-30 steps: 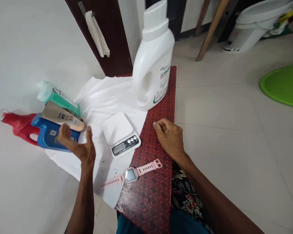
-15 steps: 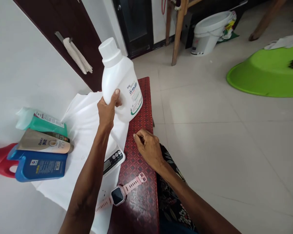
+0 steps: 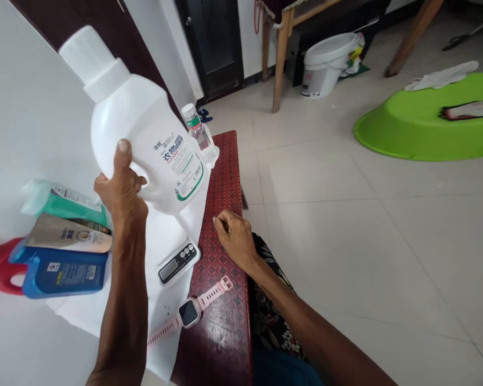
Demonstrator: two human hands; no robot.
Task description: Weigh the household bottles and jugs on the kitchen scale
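Observation:
My left hand (image 3: 123,190) is closed round the handle of a large white laundry detergent bottle (image 3: 145,123). The bottle, capped and labelled in blue and green, leans to the left above a small digital scale (image 3: 179,262). At the table's edge my right hand (image 3: 235,238) rests with its fingers curled in, and nothing shows in them. A pink-strapped smartwatch (image 3: 190,312) lies nearer to me, partly on the white cloth (image 3: 161,311). Behind the detergent bottle stands a clear bottle (image 3: 201,134) with a white cap, partly hidden.
Along the wall on the left lie a green bottle (image 3: 70,206), a beige tube (image 3: 70,233), a blue bottle (image 3: 64,271) and a red bottle (image 3: 0,265). The red-patterned table (image 3: 221,193) ends beside my right hand. A white bucket (image 3: 324,67) and green tub (image 3: 418,123) are on the floor.
My left hand has brought the detergent bottle leftward and closer, tilting it more. The clear bottle behind it and more of the scale now show. My right hand stays at the table edge.

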